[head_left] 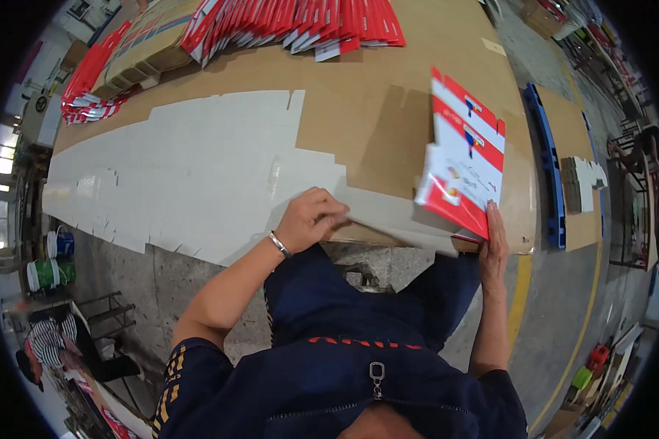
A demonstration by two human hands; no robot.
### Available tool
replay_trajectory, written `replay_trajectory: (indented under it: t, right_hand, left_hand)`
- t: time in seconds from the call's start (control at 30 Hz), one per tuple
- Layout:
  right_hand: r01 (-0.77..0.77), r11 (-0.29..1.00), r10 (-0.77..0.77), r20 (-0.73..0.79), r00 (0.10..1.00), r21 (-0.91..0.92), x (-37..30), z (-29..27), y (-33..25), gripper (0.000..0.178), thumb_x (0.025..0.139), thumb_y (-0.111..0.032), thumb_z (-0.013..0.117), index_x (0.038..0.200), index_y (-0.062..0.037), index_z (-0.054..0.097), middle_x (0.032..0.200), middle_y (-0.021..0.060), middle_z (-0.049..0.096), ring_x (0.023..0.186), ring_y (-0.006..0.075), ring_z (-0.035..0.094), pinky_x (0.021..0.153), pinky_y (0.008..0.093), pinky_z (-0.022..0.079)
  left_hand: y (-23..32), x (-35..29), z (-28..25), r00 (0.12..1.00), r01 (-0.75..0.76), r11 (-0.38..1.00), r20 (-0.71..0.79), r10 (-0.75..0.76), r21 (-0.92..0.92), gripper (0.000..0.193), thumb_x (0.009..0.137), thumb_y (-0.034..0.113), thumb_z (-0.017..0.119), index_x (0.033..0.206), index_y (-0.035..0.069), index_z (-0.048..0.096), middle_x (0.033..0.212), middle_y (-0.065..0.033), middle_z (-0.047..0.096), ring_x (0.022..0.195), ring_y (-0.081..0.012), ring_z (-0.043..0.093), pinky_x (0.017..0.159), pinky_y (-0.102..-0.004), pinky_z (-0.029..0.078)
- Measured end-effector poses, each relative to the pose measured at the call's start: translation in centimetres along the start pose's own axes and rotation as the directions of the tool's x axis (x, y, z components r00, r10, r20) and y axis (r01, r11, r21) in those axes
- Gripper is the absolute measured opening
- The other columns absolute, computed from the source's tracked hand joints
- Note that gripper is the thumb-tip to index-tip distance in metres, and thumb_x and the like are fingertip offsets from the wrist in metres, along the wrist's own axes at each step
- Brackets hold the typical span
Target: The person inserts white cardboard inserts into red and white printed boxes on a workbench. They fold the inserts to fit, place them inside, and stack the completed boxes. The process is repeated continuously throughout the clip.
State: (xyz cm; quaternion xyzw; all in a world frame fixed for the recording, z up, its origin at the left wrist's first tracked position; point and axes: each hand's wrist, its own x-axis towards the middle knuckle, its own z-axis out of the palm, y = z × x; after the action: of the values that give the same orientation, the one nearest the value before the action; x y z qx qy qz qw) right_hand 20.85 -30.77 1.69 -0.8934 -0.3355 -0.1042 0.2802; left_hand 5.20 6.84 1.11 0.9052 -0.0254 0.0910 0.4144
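Hands, two: your left hand (309,219), fingers curled beside one pale strip (403,233), grip unclear; your right hand (495,245), grasping one red-and-white printed card (477,164) over the bench's (388,132) near right corner.

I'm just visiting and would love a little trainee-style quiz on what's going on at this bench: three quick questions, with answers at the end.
1. Which of the person's hands touches the near red-and-white carton?
2. True or false: most of the white sheet lies to the left of that carton.
3. What colour is the pallet at the right?
A. Green
B. Blue
C. Yellow

Key:
1. The right hand.
2. True.
3. B.
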Motion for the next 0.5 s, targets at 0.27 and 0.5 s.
replay_trajectory:
  t: [0.27, 0.5]
  right_hand:
    - [0.132, 0.977, -0.084, 0.266, 0.960, -0.169, -0.5, -0.4, -3.4, 0.063, 0.082, -0.007, 0.062, 0.142, -0.0129, 0.048, 0.151, 0.0119, 0.041, 0.143, 0.0356, 0.031, 0.118, 0.0534, 0.019]
    - [0.218, 0.962, -0.129, 0.436, 0.891, -0.162, 0.6, 2.6, -7.3, 0.076, 0.076, -0.037, 0.077, 0.144, -0.0269, 0.045, 0.153, 0.0040, 0.038, 0.144, 0.0320, 0.028, 0.117, 0.0595, 0.014]
  left_hand:
    - [1.4, 2.9, 4.5, 0.998, 0.014, 0.885, -0.055, 0.012, 0.465, 0.060, 0.083, 0.030, 0.071, 0.136, 0.009, 0.051, 0.135, -0.0132, 0.047, 0.127, -0.0354, 0.040, 0.103, -0.0543, 0.031]
    - [5.0, -0.4, -2.1, 0.932, -0.101, 0.782, 0.334, -0.142, 0.615, 0.106, 0.068, 0.049, 0.079, 0.151, 0.007, 0.026, 0.158, -0.0160, 0.022, 0.149, -0.0339, 0.011, 0.114, -0.0659, 0.008]
